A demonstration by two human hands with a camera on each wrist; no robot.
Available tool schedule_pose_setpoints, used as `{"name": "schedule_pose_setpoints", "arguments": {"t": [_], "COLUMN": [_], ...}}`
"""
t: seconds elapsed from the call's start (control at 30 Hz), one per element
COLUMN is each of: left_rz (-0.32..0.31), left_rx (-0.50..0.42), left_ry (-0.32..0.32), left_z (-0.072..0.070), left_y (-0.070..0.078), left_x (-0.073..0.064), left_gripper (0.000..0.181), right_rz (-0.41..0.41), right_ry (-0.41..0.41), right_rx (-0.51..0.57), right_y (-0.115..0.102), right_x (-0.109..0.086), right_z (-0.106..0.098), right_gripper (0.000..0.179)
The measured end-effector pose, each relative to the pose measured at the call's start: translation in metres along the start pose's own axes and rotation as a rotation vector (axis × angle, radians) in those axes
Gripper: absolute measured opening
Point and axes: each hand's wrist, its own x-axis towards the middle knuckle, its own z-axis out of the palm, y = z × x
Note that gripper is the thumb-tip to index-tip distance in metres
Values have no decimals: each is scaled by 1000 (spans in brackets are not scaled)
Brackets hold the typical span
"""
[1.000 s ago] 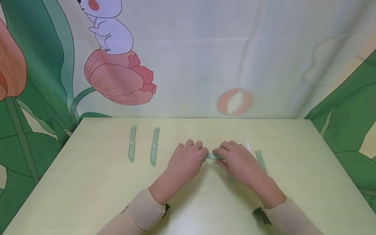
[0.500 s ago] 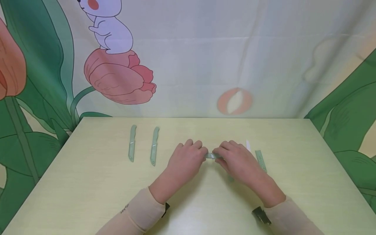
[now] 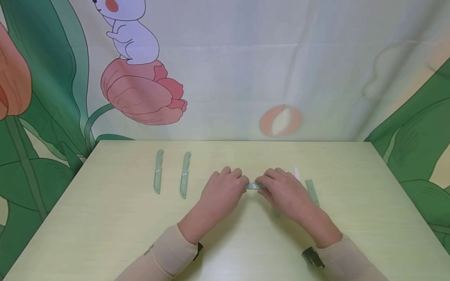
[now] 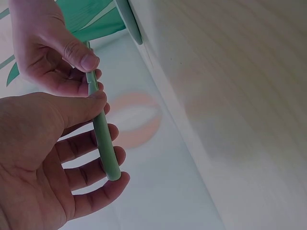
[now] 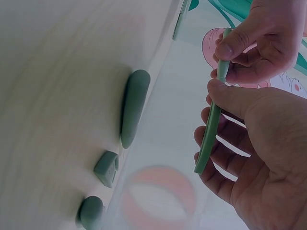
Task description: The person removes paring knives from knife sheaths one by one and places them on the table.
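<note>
Both hands hold one light green sheathed knife (image 3: 253, 186) level above the table, near its middle. My left hand (image 3: 225, 191) pinches the rounded handle (image 4: 106, 143), thumb on one side and fingers behind. The flat green sheath (image 5: 209, 132) is pinched by my right hand (image 3: 286, 193) in the same way. Handle and sheath meet between the two thumbs, with a pale band at the joint in the head view. Below the right hand lie a bare white blade (image 3: 297, 173), a green handle end (image 3: 276, 214) and a loose green sheath (image 3: 312, 192), partly covered by that hand and wrist.
Two sheathed green knives, a left one (image 3: 158, 171) and a right one (image 3: 185, 175), lie side by side on the table's left (image 3: 116, 218). The right wrist view shows rounded green handles (image 5: 135, 109) on the tabletop. A printed cloth (image 3: 225, 78) hangs behind the table.
Both hands stay nearly still around the knife. The right fingertips sit very slightly farther right, and a bit more of the green handle end shows beneath that hand.
</note>
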Motion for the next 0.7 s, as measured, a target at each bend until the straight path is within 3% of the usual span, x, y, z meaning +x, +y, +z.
{"name": "schedule_pose_setpoints", "arguments": {"t": [0.7], "left_rz": [-4], "left_rx": [-7], "left_ry": [13], "left_z": [1], "left_y": [-2], "left_x": [-4], "left_gripper": [12], "right_rz": [-13], "right_ry": [19], "right_rx": [8], "right_y": [-3], "right_x": [-2], "right_z": [1], "right_gripper": [27]}}
